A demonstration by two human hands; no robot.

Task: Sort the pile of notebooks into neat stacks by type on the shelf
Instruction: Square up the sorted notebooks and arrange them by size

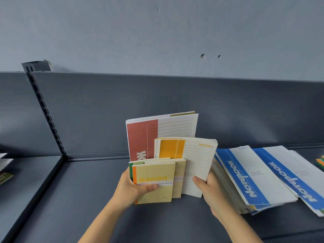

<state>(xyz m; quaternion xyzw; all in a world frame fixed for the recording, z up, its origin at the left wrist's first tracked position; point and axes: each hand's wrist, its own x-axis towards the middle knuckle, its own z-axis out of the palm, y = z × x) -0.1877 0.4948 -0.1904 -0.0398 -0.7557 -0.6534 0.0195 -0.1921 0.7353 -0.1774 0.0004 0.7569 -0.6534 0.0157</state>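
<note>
1. The left hand (135, 189) grips the small cream "Gambit" notebook (155, 183). Its thumb lies across the lower front cover and its fingers curl behind the orange spine.
2. The right hand (211, 192) pinches the lower right edge of the yellow-panelled lined notebooks (191, 158), with the thumb on the white front cover and the fingers hidden behind.
3. Both hands hold one fanned bundle upright, covers facing the camera. The Gambit notebook is in front at 7 o'clock in the bundle, with more cream notebooks of the same size just behind it.
4. The yellow-panelled ones stand behind those, toward 3 o'clock. The large red-panelled notebook (143, 137) rises at the back, at 12 o'clock.
5. The bundle's bottom edges are at the dark grey shelf (84, 199). Whether they touch it I cannot tell.
6. At 3 o'clock from the bundle, just beside the right hand, a thick stack of blue-striped "Notebook" books (245, 176) lies flat on the shelf.
7. Further along at 3 o'clock a second blue-striped pile (296, 174) lies partly over the first.
8. At the frame's far 3 o'clock edge, some orange and green edges (321, 162) show.
9. At 9 o'clock, beyond the slotted upright (46, 111), parts of other books (5, 166) lie on the next shelf bay.
10. Behind everything stands the shelf's grey back panel (245, 111).
</note>
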